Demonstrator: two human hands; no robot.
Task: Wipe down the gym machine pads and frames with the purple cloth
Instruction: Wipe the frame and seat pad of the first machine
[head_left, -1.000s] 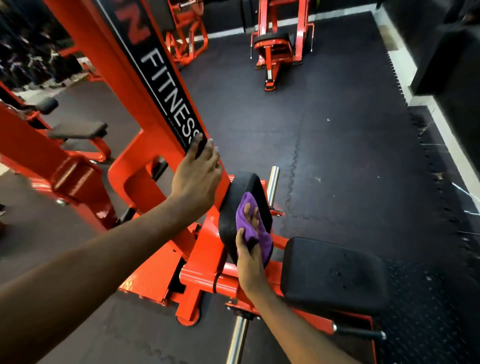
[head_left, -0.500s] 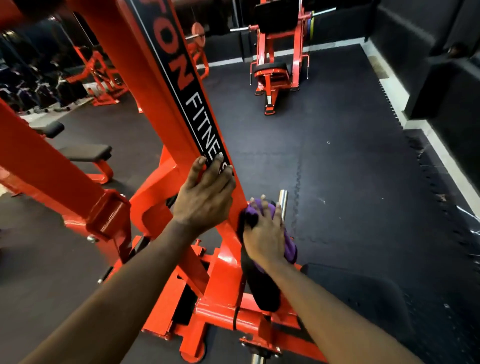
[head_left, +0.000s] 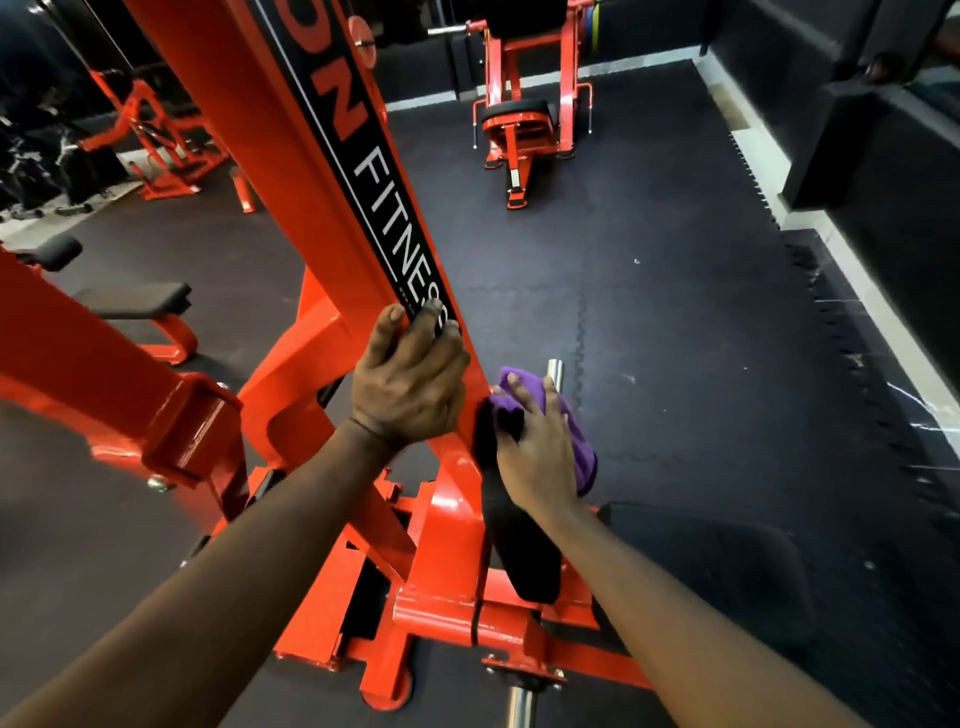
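Dark interlocking rubber mats cover the gym floor under an orange plate-loaded machine. Nearest the camera, a chrome bar sticks out from the machine's orange base frame. To the right of it lies the black seat pad. Just beyond, a black upright pad rises from the base. The right hand lies over this pad's top end with the purple cloth under the palm. Its fingers are spread apart and press the cloth against the pad, and loose cloth hangs out on the right. The left hand holds the sloping orange beam just left of the pad. Its fingers are close together and bent onto the beam's face, with the tips reaching the black strip lettered FITNESS. A short chrome peg shows just past the right fingertips. Farther left stands a black padded bench on an orange foot. At the far side of the mats stands another orange machine with a black seat, and more orange frames sit at the far left.
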